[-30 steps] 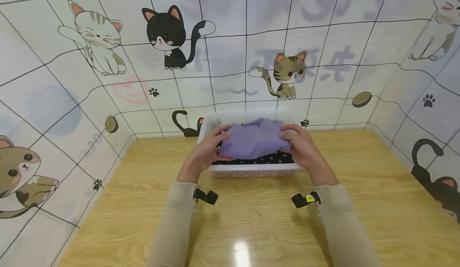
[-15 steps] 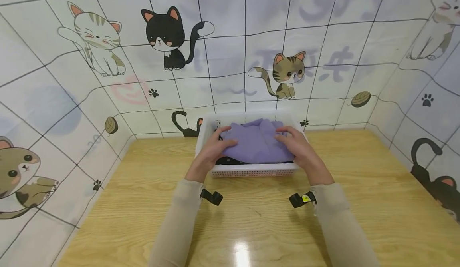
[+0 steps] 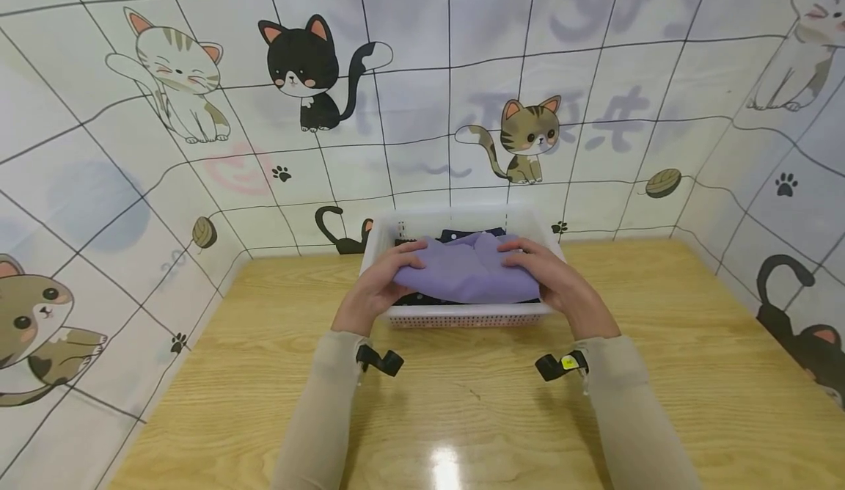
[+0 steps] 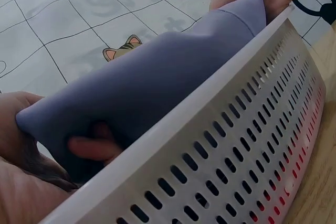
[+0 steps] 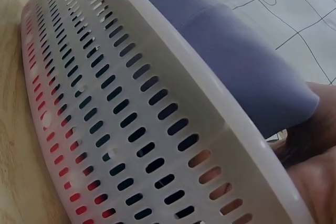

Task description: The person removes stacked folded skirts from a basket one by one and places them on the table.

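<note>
1. The purple cloth [image 3: 469, 273] lay folded or bunched over the middle of the basket, its upper part above the near rim; whether its underside bore on anything was hidden.
2. Your left hand [image 3: 379, 281] grasped its nine o'clock end and your right hand [image 3: 554, 281] its three o'clock end, probably because soft fabric sags unless supported at both sides.
3. Black polka-dot fabric [image 3: 470, 235] showed at twelve and six o'clock around it, seemingly a layer beneath.
4. The white slotted basket [image 3: 462, 311] surrounded both, its long side at six o'clock facing you, which likely let both arms reach in evenly. Red showed through its lower slots; you couldn't tell what it was.
5. The wood-grain table [image 3: 475, 409] bore the basket, with the cat-print backdrop [image 3: 422, 116] at twelve o'clock.
</note>
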Demonstrator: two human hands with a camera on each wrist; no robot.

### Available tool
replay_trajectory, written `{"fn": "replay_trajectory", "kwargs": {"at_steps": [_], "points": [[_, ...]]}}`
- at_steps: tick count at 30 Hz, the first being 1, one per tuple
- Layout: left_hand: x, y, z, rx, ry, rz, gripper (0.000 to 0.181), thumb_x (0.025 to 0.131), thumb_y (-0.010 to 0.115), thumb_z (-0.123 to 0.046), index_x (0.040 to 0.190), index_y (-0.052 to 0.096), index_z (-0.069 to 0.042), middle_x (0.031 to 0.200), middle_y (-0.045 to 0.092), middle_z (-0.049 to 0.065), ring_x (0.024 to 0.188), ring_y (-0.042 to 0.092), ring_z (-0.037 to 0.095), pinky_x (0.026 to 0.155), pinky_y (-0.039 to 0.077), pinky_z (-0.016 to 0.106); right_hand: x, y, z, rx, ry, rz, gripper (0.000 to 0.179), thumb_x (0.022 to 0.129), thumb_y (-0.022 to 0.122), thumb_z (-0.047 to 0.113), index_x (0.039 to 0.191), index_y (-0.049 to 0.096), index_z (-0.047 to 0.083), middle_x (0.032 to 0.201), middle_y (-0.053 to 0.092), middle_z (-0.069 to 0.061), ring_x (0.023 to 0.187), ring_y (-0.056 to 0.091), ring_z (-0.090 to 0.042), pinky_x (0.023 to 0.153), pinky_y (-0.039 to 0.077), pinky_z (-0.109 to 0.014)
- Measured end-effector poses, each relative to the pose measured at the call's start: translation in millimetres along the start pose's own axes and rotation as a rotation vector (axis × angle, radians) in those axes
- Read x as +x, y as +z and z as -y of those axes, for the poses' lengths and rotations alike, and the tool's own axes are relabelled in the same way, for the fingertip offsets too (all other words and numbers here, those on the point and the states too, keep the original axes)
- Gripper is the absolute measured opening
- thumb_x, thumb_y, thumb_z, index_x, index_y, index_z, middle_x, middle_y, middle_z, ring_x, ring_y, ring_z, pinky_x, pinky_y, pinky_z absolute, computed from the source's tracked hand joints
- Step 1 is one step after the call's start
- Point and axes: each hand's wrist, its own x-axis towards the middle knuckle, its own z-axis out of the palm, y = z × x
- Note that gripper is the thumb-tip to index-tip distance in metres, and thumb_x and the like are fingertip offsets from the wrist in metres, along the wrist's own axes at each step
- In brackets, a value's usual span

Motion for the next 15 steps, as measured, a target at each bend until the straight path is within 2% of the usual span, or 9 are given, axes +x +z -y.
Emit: {"fn": "replay_trajectory", "kwargs": {"at_steps": [3, 5, 8, 11, 13, 15], "points": [[-0.3, 1.1, -0.3, 0.033, -0.004, -0.022, 0.062, 0.094, 0.063, -0.011, 0.154, 0.048, -0.011, 0.163, 0.040, 0.006, 0.135, 0.048, 0.023, 0.105, 0.048, 0.040, 1.0, 0.7, -0.8, -0.038, 0.009, 0.049, 0.055, 0.104, 0.055, 0.022, 0.156, 0.040, 0.013, 0.169, 0.022, -0.015, 0.119, 0.050, -0.027, 0.086, 0.051, -0.028], [-0.2, 1.6, -0.4, 0.052, -0.003, -0.051, 0.057, 0.097, 0.064, -0.018, 0.152, 0.051, -0.011, 0.157, 0.046, 0.007, 0.129, 0.053, 0.022, 0.103, 0.049, 0.038, 1.7, 1.5, -1.5, -0.054, -0.004, 0.052, 0.057, 0.104, 0.056, 0.021, 0.158, 0.039, 0.011, 0.170, 0.020, -0.016, 0.124, 0.048, -0.029, 0.089, 0.050, -0.029], [-0.3, 0.7, 0.4, 0.061, 0.000, -0.095, 0.055, 0.099, 0.066, -0.028, 0.150, 0.053, -0.013, 0.151, 0.052, 0.009, 0.127, 0.055, 0.022, 0.104, 0.049, 0.038, 3.1, 3.4, -2.0, -0.069, -0.013, 0.041, 0.059, 0.103, 0.057, 0.021, 0.158, 0.040, 0.005, 0.171, 0.018, -0.018, 0.140, 0.042, -0.035, 0.106, 0.047, -0.040], [-0.4, 0.2, 1.0, 0.053, 0.003, -0.111, 0.055, 0.098, 0.068, -0.027, 0.150, 0.055, -0.016, 0.156, 0.048, 0.008, 0.135, 0.050, 0.024, 0.113, 0.044, 0.043, 3.6, 4.9, -1.8, -0.080, -0.023, 0.023, 0.059, 0.104, 0.058, 0.022, 0.156, 0.041, -0.001, 0.172, 0.017, -0.020, 0.151, 0.031, -0.036, 0.120, 0.036, -0.049], [-0.4, 0.5, 1.3, 0.053, 0.006, -0.107, 0.054, 0.098, 0.068, -0.024, 0.150, 0.055, -0.017, 0.161, 0.044, 0.007, 0.139, 0.048, 0.026, 0.116, 0.041, 0.046, 3.6, 4.7, -1.9, -0.078, -0.034, 0.012, 0.058, 0.104, 0.058, 0.021, 0.156, 0.041, 0.000, 0.172, 0.017, -0.019, 0.151, 0.032, -0.037, 0.121, 0.034, -0.051], [-0.1, 1.1, 1.2, 0.058, 0.007, -0.097, 0.053, 0.098, 0.068, -0.022, 0.150, 0.055, -0.018, 0.163, 0.042, 0.006, 0.138, 0.049, 0.027, 0.112, 0.044, 0.045, 3.1, 3.9, -1.9, -0.078, -0.051, 0.004, 0.057, 0.104, 0.059, 0.018, 0.155, 0.043, 0.000, 0.173, 0.017, -0.016, 0.150, 0.031, -0.036, 0.117, 0.036, -0.047]]}}
